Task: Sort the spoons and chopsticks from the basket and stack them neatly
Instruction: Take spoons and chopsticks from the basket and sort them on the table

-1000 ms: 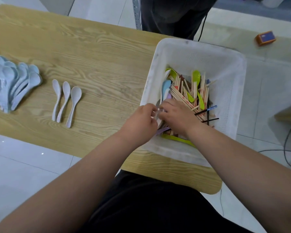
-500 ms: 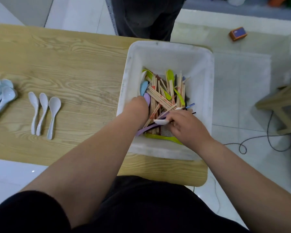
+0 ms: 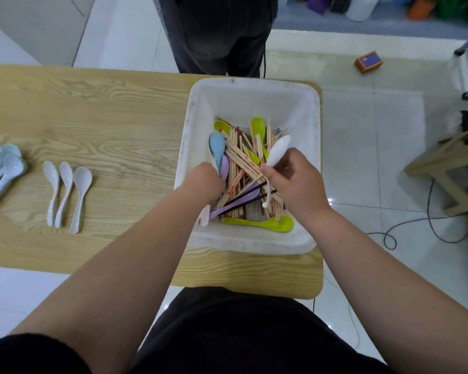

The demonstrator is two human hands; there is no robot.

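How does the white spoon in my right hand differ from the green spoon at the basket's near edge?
The white spoon is held in the right hand, bowl pointing away; the green spoon lies in the basket, bowl to the right. One is white, the other lime. Same shape.

My left hand (image 3: 204, 182) sits in the basket (image 3: 254, 83) with its fingers tucked out of sight, so I cannot tell what they hold, if anything. My right hand (image 3: 295, 182), gripping the white spoon (image 3: 280, 149), covers the middle of its handle. The pale blue spoons (image 3: 0, 168) and the bench (image 3: 106, 117) run off the left edge. The red print on the chopsticks (image 3: 243, 160) is too small to read.
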